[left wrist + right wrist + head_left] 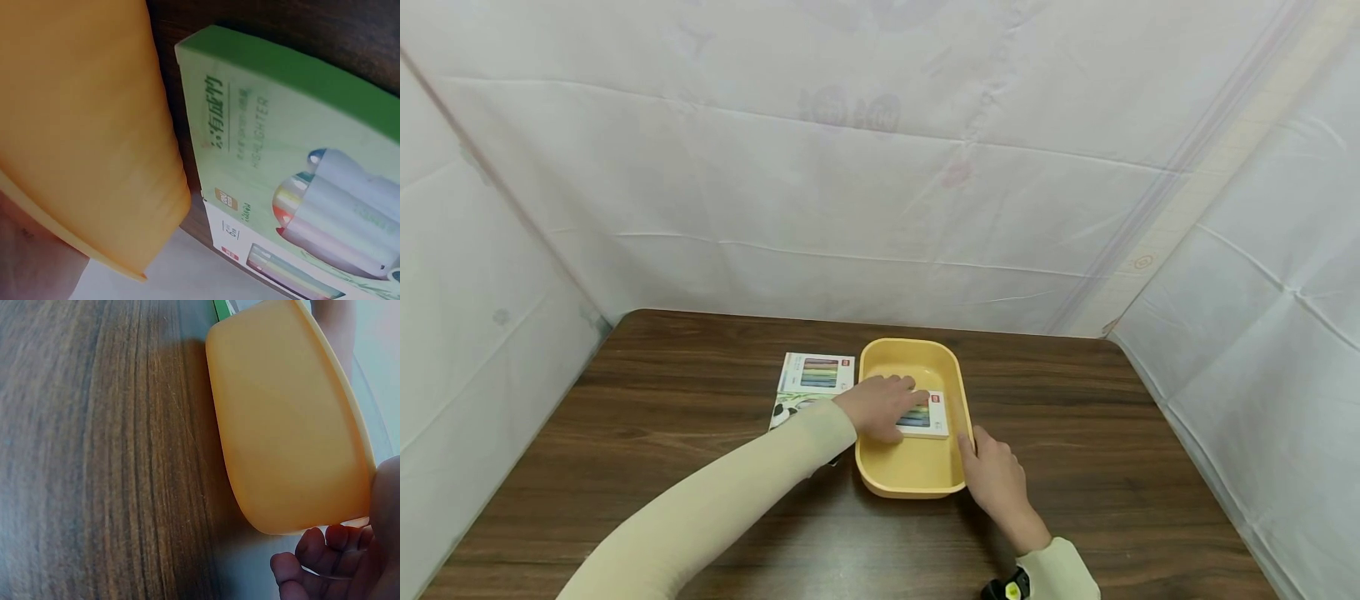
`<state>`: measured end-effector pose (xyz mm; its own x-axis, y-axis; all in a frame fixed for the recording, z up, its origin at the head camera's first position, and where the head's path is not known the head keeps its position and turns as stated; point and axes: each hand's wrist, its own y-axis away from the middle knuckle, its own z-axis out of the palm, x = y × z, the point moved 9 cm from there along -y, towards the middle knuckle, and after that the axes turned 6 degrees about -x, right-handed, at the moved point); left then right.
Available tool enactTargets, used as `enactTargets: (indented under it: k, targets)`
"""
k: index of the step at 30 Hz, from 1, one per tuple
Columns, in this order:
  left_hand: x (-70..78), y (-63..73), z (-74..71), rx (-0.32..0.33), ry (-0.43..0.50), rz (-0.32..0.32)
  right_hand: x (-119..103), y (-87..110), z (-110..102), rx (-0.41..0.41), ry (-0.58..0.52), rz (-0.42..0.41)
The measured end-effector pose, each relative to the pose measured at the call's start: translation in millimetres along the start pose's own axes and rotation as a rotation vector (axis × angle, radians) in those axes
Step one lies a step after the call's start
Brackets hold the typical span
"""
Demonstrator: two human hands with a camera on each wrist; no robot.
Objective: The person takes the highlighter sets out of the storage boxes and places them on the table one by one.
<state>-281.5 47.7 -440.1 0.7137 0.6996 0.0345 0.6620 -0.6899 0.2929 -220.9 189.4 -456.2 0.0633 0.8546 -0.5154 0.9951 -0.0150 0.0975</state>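
Observation:
A yellow plastic tub (917,475) stands on the table. My left hand (878,406) reaches over its left rim and grips a white box of coloured pens (937,417) inside, thumb on the near edge and fingers on the far edge. At the tub's right side, my right hand (998,477) holds the rim, thumb over the top and fingers outside against the wall; the right wrist view shows those curled fingers (322,553) at the tub's corner. Left of the tub lies a green highlighter box (250,131) with a panda picture, partly hidden by my left sleeve in the head view.
Just beyond the green box lies another white pen box (816,372), close to the tub's left wall. The dark wooden table (700,358) meets white sheeting (820,275) at its back and sides. A black device (1009,587) sits at my right wrist.

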Motion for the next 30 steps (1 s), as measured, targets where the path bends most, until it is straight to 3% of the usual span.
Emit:
enactTargets:
  k: [13,30]
  targets:
    - [1.5,3.0,-0.2,-0.053,0.017,-0.031,0.3,-0.6,-0.7,-0.002,0.010,-0.003]
    - [7.9,2.9,1.1,-0.044,-0.005,-0.007,0.8,0.4,-2.5,-0.003,0.013,-0.002]
